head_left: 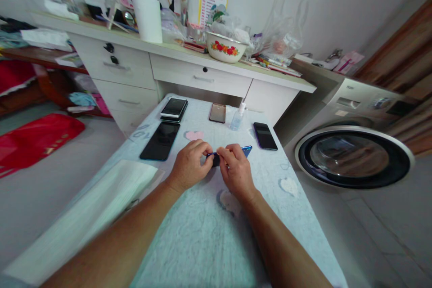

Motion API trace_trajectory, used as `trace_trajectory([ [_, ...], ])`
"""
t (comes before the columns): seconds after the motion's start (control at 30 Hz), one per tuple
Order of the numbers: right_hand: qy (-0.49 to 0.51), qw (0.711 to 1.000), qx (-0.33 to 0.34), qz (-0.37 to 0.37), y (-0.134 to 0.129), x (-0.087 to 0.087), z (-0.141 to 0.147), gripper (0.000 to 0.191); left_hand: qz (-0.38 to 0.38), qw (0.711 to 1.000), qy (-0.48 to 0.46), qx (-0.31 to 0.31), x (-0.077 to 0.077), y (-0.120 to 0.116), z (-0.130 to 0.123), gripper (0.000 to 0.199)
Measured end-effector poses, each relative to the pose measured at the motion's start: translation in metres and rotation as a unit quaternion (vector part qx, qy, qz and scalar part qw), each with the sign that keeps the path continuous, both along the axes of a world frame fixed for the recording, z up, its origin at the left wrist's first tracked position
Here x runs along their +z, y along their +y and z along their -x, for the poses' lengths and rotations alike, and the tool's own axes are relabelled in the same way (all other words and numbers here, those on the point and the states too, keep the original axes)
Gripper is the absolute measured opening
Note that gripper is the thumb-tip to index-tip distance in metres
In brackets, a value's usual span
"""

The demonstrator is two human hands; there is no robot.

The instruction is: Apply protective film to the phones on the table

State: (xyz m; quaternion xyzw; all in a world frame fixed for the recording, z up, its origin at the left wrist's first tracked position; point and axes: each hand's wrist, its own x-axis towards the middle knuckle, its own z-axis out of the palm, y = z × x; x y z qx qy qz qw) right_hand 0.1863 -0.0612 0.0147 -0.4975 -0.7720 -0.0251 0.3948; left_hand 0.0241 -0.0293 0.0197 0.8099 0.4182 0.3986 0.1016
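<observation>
A dark blue phone (246, 150) is held at the middle of the cloth-covered table, its shiny blue corner showing past my right hand. My left hand (193, 162) pinches its left end between thumb and fingers. Bent over its middle, my right hand (235, 168) has its fingertips close to those of my left hand. Behind them are a pink-brown phone case (218, 113) and a clear spray bottle (237, 118). A black phone (265, 136) lies to the right. At the left are a large dark phone (161, 141) and a stack of phones (174, 107).
White cloth or paper (101, 207) lies along the table's left edge. Behind the table stands a white desk (202, 69) bearing a floral bowl (225, 47) and a paper roll (147, 18). A washing machine (353, 103) is at the right, a red bag (43, 137) on the floor at left.
</observation>
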Motion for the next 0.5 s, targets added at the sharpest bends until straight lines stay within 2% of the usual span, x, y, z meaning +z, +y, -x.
trace_trajectory([
  [0.27, -0.01, 1.0, -0.003, 0.009, -0.002, 0.004, 0.002, 0.025, 0.003, 1.0, -0.002, -0.001, -0.001, 0.0, 0.0, 0.006],
  [0.5, -0.003, 1.0, -0.031, 0.006, 0.001, 0.005, -0.01, 0.024, -0.003, 1.0, 0.013, 0.004, -0.004, 0.001, 0.001, 0.004],
])
